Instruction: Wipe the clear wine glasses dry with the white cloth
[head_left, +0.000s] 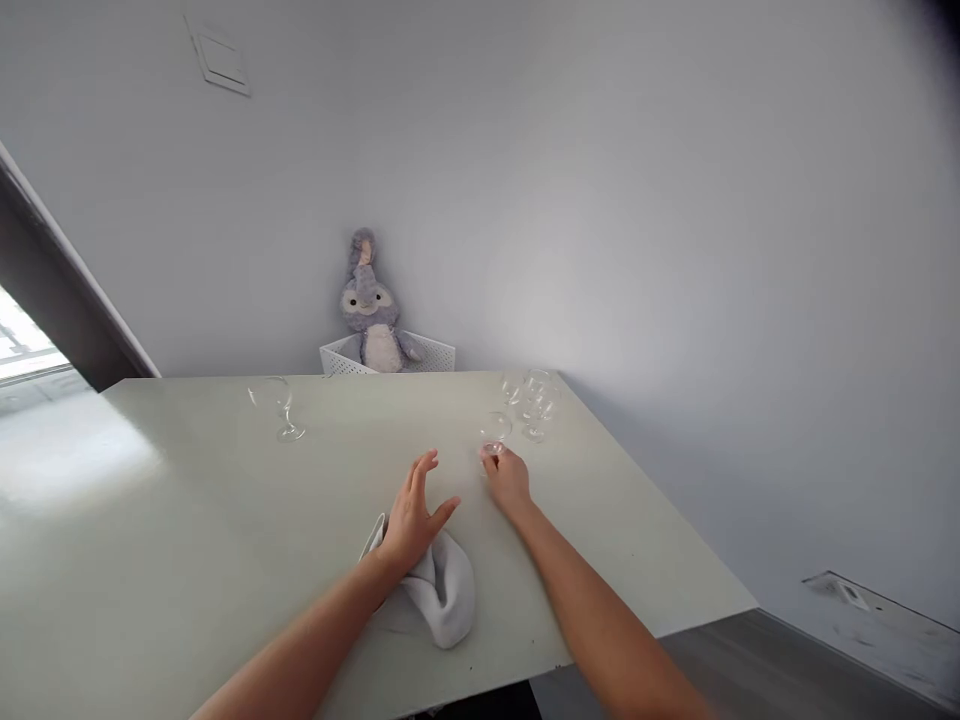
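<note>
step in hand, as i read it: you're handling a stemmed glass (pixel 496 427) w/ your r hand (pixel 508 480), fingers closed round its lower part. it's toward the far right of the table (pixel 187 560); can't tell if its foot touches the top. your l hand (pixel 411 515) is well open, thumb apart from fingers, holding nothing, over the cloth (pixel 450 595); can't tell if it's touching it. next move prob calls for a light, steady r grip & clearance from the clustered glasses (pixel 536 403) just beyond.

count: 1 glass in your r hand; 1 lone glass (pixel 282 404) well apart, far left; clustered ones overlap, at least 2, exact no. unclear. also 1 cloth, 1 plush toy (pixel 373 310), 1 white basket (pixel 436 352) w/ toy in it.
</note>
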